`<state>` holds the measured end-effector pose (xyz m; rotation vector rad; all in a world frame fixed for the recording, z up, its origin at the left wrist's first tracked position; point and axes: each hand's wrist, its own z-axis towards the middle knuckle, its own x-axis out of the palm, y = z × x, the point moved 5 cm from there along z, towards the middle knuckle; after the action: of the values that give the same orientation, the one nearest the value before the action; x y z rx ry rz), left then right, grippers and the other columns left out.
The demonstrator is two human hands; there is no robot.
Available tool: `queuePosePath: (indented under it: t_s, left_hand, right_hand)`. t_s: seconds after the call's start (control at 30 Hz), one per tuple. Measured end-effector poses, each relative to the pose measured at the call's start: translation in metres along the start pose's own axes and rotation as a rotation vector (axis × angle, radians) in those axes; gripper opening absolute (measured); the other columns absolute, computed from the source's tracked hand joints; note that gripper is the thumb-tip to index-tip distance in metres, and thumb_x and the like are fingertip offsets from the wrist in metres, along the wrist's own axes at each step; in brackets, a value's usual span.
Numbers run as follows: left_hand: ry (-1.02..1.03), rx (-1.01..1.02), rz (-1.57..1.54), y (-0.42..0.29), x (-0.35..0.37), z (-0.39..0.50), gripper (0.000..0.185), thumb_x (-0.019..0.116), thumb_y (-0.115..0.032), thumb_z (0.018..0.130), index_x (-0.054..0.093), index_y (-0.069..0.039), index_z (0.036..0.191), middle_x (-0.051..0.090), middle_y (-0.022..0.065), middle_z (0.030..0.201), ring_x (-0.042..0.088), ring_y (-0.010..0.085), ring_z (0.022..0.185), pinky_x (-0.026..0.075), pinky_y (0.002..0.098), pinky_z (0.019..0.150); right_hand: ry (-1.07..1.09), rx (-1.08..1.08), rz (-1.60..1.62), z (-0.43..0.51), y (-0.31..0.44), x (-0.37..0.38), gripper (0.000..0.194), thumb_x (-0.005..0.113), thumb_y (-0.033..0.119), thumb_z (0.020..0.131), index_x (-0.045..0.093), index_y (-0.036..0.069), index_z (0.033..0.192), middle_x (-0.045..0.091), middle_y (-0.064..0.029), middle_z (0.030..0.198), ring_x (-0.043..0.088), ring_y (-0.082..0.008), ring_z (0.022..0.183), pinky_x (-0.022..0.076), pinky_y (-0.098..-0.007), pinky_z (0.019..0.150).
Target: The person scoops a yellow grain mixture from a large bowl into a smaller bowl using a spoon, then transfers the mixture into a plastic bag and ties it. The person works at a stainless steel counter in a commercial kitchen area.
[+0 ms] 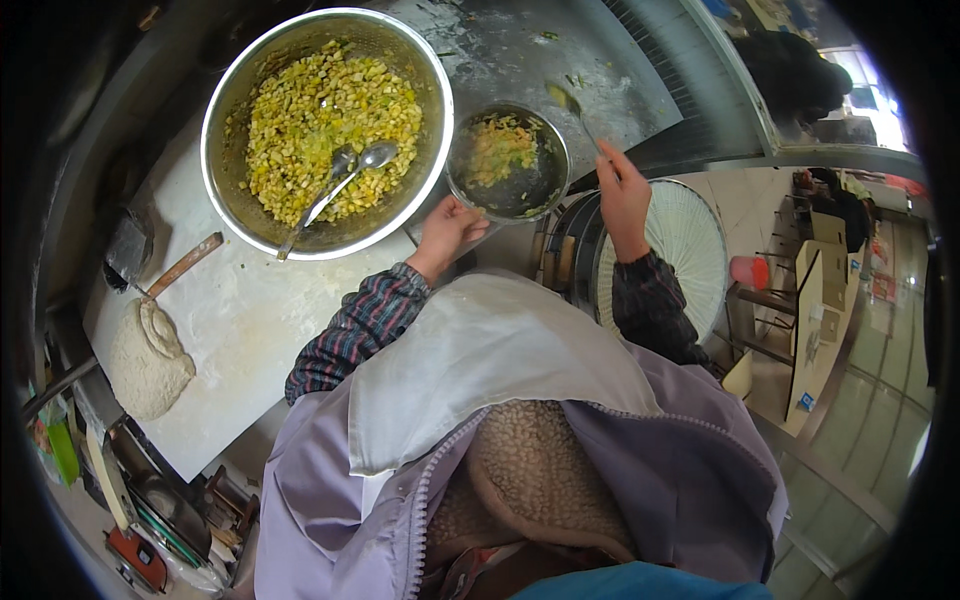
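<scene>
My left hand (448, 231) grips the near rim of a small metal bowl (553, 180) by its edge. A chopped mix (495, 150) of orange and green bits lies in that bowl, mostly on its far side. A metal spoon (576, 109) is in my right hand (624, 196), its bowl end pointing away from me, to the right of the small bowl and apart from it. Left of the small bowl stands a large metal basin (442, 112) of diced yellow and green filling (330, 120). Another metal spoon (330, 193) rests in the basin, its handle over the near rim.
A lump of dough (150, 360) sits on the floured worktop (262, 315), with a wooden-handled scraper (184, 266) beside it. Round steamer trays (675, 247) stand close under my right arm. Farther right are tables (814, 337) and a pink bucket (750, 271).
</scene>
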<state>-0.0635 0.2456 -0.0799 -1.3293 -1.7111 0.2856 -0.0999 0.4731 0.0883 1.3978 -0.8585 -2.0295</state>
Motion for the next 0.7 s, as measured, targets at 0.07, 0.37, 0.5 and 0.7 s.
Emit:
queuePosePath:
  t_s: [0.07, 0.37, 0.5, 0.7]
  left_hand:
    - [-0.003, -0.009, 0.015, 0.0, 0.0, 0.001, 0.006, 0.055, -0.006, 0.09, 0.051, -0.006, 0.094, 0.057, 0.0027, 0.087, 0.063, 0.0144, 0.083, 0.054, 0.0245, 0.071]
    - [-0.029, 0.014, 0.028, -0.004, 0.0, 0.001, 0.007, 0.056, -0.006, 0.088, 0.049, -0.005, 0.09, 0.054, 0.0031, 0.083, 0.063, 0.0156, 0.077, 0.053, 0.0258, 0.066]
    - [-0.032, -0.003, 0.077, 0.001, -0.004, 0.006, 0.013, 0.053, -0.008, 0.09, 0.051, -0.005, 0.102, 0.059, 0.0036, 0.093, 0.062, 0.014, 0.078, 0.053, 0.0245, 0.066]
    - [-0.028, 0.055, 0.044, 0.003, -0.01, -0.002, 0.013, 0.052, -0.01, 0.089, 0.05, -0.004, 0.1, 0.062, 0.0095, 0.079, 0.061, 0.0143, 0.065, 0.05, 0.0252, 0.059]
  right_hand:
    - [0.085, 0.045, -0.085, -0.017, -0.02, 0.001, 0.025, 0.057, 0.013, 0.088, 0.064, 0.006, 0.111, 0.068, -0.0093, 0.088, 0.06, -0.0117, 0.073, 0.0468, -0.0265, 0.067]
    - [0.231, -0.109, -0.247, -0.027, -0.028, 0.036, 0.024, 0.055, 0.019, 0.084, 0.066, 0.011, 0.104, 0.064, -0.0155, 0.086, 0.06, -0.0343, 0.077, 0.0478, -0.0413, 0.066]
    - [0.219, -0.148, -0.31, -0.005, -0.014, 0.05, 0.021, 0.054, 0.019, 0.084, 0.066, 0.01, 0.099, 0.064, -0.0153, 0.084, 0.06, -0.0348, 0.077, 0.048, -0.0428, 0.066]
    - [0.293, -0.089, -0.465, 0.03, 0.001, 0.058, 0.021, 0.053, 0.02, 0.081, 0.066, 0.008, 0.093, 0.065, -0.0166, 0.086, 0.061, -0.0361, 0.079, 0.0486, -0.0449, 0.069]
